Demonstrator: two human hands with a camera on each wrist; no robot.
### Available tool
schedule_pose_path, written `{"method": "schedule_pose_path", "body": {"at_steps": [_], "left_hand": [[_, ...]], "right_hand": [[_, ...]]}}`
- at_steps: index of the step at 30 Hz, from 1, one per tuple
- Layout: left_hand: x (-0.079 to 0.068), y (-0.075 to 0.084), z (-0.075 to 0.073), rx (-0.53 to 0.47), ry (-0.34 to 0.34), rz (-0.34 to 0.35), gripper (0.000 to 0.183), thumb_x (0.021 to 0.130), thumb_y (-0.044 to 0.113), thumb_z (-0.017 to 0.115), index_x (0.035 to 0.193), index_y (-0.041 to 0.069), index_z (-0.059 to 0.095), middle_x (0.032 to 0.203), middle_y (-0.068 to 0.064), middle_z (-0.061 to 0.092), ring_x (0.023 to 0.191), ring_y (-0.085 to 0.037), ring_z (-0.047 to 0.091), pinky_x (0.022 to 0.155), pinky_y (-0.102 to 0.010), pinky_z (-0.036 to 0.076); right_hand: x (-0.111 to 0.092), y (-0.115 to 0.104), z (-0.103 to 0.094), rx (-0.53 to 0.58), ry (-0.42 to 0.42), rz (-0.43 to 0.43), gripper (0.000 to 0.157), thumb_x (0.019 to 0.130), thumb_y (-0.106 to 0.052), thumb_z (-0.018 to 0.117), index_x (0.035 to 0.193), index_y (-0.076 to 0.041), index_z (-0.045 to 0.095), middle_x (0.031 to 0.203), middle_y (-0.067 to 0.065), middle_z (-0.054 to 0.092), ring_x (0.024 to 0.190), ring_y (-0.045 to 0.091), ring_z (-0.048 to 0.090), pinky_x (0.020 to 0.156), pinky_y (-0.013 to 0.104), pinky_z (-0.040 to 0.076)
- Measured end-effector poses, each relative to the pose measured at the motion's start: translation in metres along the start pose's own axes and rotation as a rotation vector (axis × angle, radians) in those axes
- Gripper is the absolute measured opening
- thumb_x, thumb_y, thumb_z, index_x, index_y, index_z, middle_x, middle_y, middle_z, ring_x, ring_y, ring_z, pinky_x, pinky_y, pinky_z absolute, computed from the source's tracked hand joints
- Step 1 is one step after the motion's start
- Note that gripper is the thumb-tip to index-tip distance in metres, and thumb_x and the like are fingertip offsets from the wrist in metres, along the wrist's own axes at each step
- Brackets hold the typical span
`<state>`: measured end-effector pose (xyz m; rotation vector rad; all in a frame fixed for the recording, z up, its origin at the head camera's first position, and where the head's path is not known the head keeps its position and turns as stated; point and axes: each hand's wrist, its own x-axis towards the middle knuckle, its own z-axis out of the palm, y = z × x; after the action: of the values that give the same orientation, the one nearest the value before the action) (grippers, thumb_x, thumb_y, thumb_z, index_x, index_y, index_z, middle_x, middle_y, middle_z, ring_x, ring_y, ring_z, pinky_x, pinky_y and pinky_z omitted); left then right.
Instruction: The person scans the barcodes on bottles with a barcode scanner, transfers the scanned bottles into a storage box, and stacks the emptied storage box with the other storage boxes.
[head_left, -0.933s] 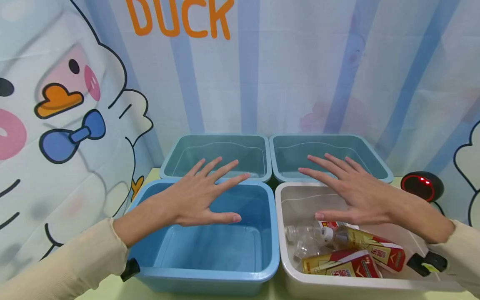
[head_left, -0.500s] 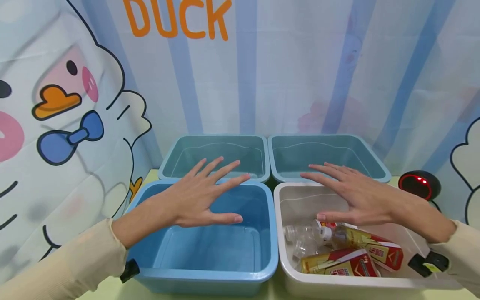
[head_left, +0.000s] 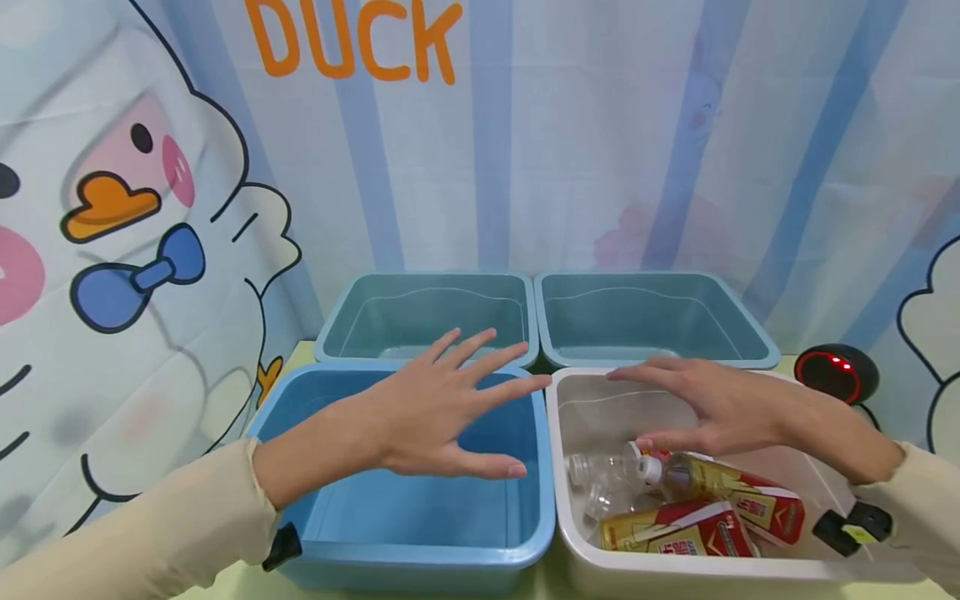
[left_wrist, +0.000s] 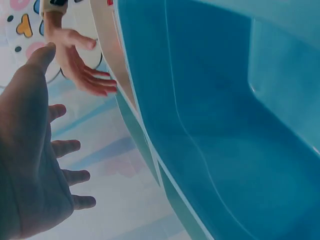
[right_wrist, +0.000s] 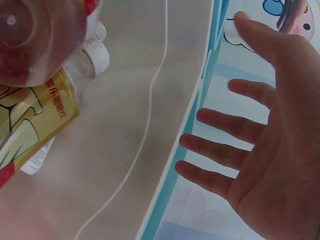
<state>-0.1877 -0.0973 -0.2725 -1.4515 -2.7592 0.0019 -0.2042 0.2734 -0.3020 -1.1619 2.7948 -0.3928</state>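
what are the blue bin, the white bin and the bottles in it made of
Blue bin: looks like moulded plastic, smooth and slightly glossy, with a rolled rim. White bin: apparently the same plastic, faintly translucent. Bottles: clear thin plastic, probably PET, with glossy yellow-red printed labels.

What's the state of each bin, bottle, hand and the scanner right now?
Left hand: open, fingers spread, holding nothing, above the blue bin.
Right hand: open, holding nothing, above the white bin.
Blue bin: upright, no contents visible.
White bin: upright, holds bottles.
Two teal bins: upright, no contents visible.
Labelled bottles: lying on their sides, one capped.
Clear bottle: lying down.
Scanner: red light on.
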Motion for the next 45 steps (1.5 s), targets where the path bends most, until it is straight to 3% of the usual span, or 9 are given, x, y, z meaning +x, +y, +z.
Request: {"method": "schedule_pose_path", "body": {"at_steps": [8, 15, 23, 27, 33, 40, 45], "left_hand": [[0.015, 0.02, 0.007, -0.007, -0.092, 0.123, 0.078, 0.098, 0.079, 0.036, 0.164, 0.037, 0.029, 0.171, 0.002, 0.02, 0.157, -0.031, 0.016, 0.123, -0.059, 0.014], [0.027, 0.034, 0.015, 0.021, -0.136, 0.226, 0.069, 0.102, 0.072, 0.036, 0.156, 0.031, 0.046, 0.162, 0.002, 0.04, 0.15, -0.024, 0.034, 0.121, -0.05, 0.027], [0.036, 0.051, 0.023, 0.013, -0.18, 0.369, 0.055, 0.105, 0.063, 0.043, 0.143, 0.029, 0.061, 0.142, 0.008, 0.059, 0.136, -0.012, 0.049, 0.116, -0.038, 0.036], [0.04, 0.057, 0.027, 0.042, -0.195, 0.427, 0.052, 0.107, 0.06, 0.043, 0.143, 0.028, 0.062, 0.141, 0.009, 0.06, 0.135, -0.01, 0.049, 0.117, -0.034, 0.034], [0.045, 0.062, 0.031, 0.036, -0.212, 0.462, 0.048, 0.107, 0.057, 0.047, 0.14, 0.027, 0.064, 0.137, 0.01, 0.063, 0.131, -0.007, 0.052, 0.117, -0.032, 0.034], [0.049, 0.067, 0.038, 0.019, -0.236, 0.479, 0.041, 0.106, 0.054, 0.053, 0.135, 0.029, 0.068, 0.126, 0.014, 0.067, 0.119, -0.002, 0.057, 0.115, -0.028, 0.035], [0.052, 0.069, 0.042, 0.041, -0.246, 0.5, 0.038, 0.106, 0.05, 0.055, 0.134, 0.028, 0.069, 0.122, 0.016, 0.068, 0.112, 0.001, 0.058, 0.114, -0.026, 0.035]], "right_hand": [[0.002, 0.006, 0.004, 0.05, -0.189, 0.036, 0.065, 0.097, -0.064, 0.061, 0.148, -0.024, 0.056, 0.14, -0.002, 0.061, 0.122, 0.027, 0.062, 0.094, 0.058, 0.054], [0.002, 0.018, 0.013, 0.033, -0.242, -0.011, 0.044, 0.094, -0.055, 0.072, 0.131, -0.033, 0.065, 0.124, -0.014, 0.066, 0.11, 0.015, 0.066, 0.087, 0.045, 0.059], [0.001, 0.027, 0.02, 0.121, -0.357, 0.059, 0.04, 0.093, -0.044, 0.078, 0.127, -0.027, 0.067, 0.113, -0.016, 0.067, 0.104, 0.014, 0.065, 0.086, 0.044, 0.058], [-0.001, 0.031, 0.023, 0.174, -0.38, 0.066, 0.038, 0.092, -0.038, 0.079, 0.128, -0.03, 0.066, 0.112, -0.017, 0.066, 0.102, 0.013, 0.064, 0.087, 0.044, 0.058], [-0.002, 0.038, 0.031, 0.222, -0.387, 0.069, 0.037, 0.091, -0.031, 0.081, 0.126, -0.031, 0.067, 0.109, -0.016, 0.066, 0.096, 0.012, 0.064, 0.086, 0.04, 0.059], [0.001, 0.04, 0.043, 0.203, -0.395, 0.059, 0.02, 0.089, -0.035, 0.083, 0.106, -0.03, 0.073, 0.088, -0.016, 0.063, 0.078, 0.007, 0.058, 0.068, 0.024, 0.05], [0.002, 0.038, 0.048, 0.171, -0.396, 0.067, 0.02, 0.087, -0.035, 0.086, 0.104, -0.029, 0.074, 0.083, -0.016, 0.061, 0.074, 0.006, 0.056, 0.065, 0.023, 0.047]]}}
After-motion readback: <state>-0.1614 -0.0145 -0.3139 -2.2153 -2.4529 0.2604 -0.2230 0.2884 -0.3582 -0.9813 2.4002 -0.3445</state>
